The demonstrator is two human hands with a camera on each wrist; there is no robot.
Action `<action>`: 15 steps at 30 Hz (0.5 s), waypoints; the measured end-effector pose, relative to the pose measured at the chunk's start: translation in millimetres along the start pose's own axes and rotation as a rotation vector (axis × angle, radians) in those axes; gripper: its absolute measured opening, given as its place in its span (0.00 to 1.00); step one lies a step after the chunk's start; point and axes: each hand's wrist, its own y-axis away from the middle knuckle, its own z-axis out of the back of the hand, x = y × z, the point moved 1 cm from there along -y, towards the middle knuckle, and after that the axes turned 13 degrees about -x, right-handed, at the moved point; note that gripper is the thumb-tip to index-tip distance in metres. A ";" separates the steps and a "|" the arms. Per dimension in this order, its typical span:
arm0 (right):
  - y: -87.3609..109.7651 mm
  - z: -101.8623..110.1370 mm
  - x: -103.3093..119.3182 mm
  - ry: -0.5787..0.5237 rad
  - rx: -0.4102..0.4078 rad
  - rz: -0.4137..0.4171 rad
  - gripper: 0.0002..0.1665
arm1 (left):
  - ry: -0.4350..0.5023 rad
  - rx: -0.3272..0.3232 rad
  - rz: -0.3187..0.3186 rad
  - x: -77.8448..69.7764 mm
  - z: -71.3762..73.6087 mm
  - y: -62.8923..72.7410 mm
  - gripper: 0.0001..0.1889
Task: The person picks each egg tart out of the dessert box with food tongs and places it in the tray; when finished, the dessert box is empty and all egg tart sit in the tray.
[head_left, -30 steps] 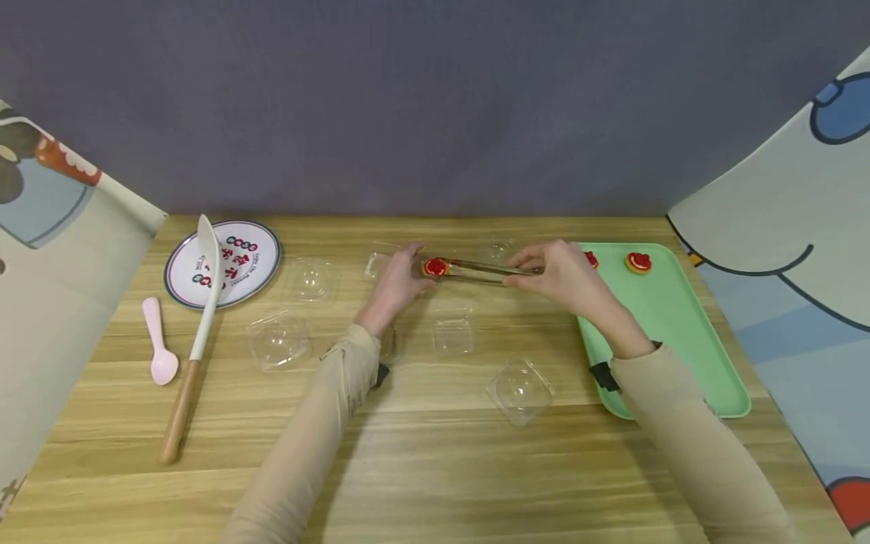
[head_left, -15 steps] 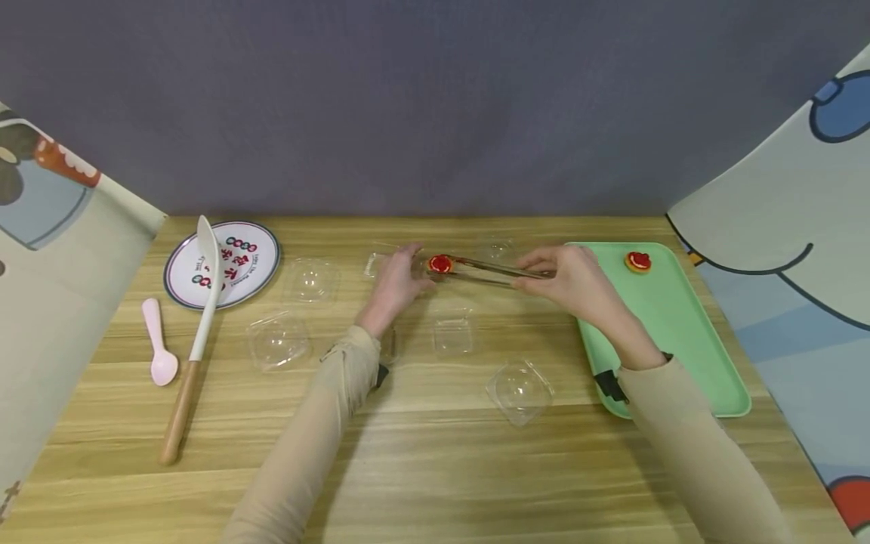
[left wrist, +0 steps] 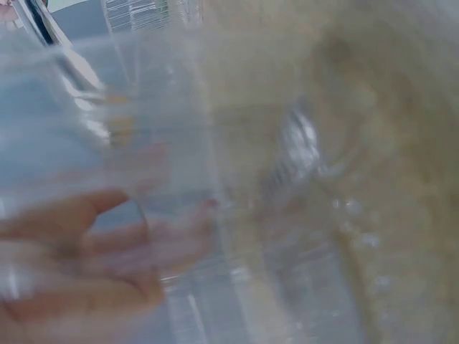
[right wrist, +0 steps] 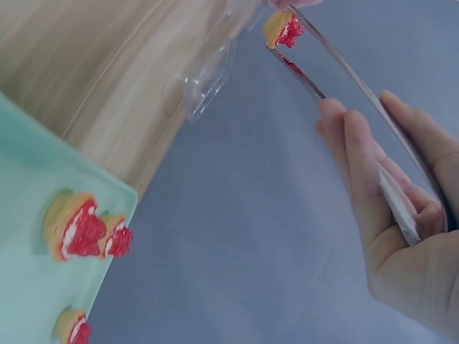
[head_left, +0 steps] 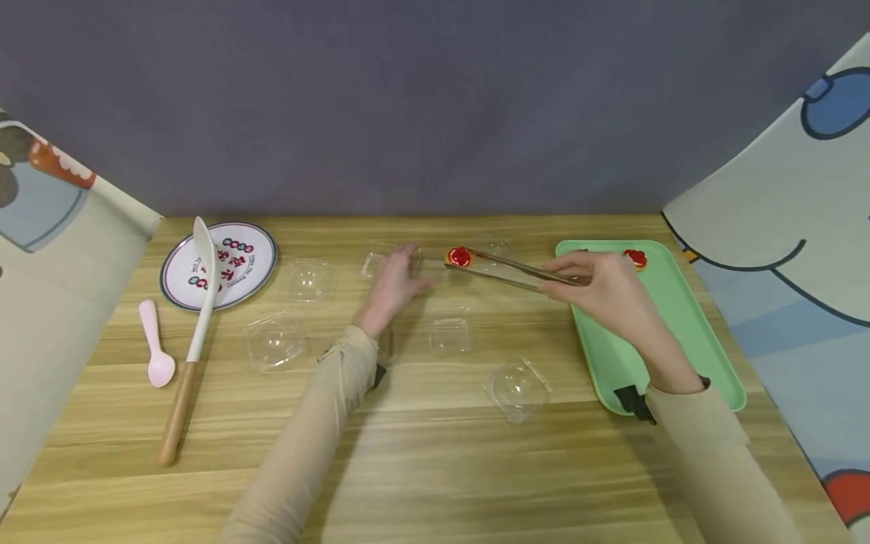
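Observation:
My right hand (head_left: 605, 295) grips metal tongs (head_left: 523, 267) near their closed end. Between the tong tips a small tart (head_left: 459, 258) with red topping is held, just right of my left hand (head_left: 393, 283). That left hand holds a clear plastic box (head_left: 372, 262), its lid raised; in the blurred left wrist view, fingers (left wrist: 115, 244) show through the plastic. From the right wrist, the tart (right wrist: 282, 30) appears tilted on its side between the tips. Similar tarts (right wrist: 75, 228) sit on the green tray (head_left: 659, 325); my right hand partly hides them in the head view.
Several clear plastic boxes lie about the wooden table, one in front (head_left: 518, 389) and others to the left (head_left: 275, 344). At the far left stand a printed plate (head_left: 254, 279), a long-handled white spoon (head_left: 197, 340) lying across it, and a pink spoon (head_left: 158, 363).
The tongs and the tart between them have moved right, away from my left hand, and my right hand has shifted right over the tray. My left hand stays where it was.

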 end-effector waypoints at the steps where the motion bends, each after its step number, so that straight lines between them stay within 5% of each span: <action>1: 1.4 1.7 -0.8 0.004 -0.007 0.005 0.21 | -0.001 -0.001 0.000 0.4 0.0 -0.1 0.44; 15: 32.8 34.3 -26.9 0.036 -0.129 -0.061 0.20 | -0.010 0.004 0.004 -0.2 -0.3 0.2 0.42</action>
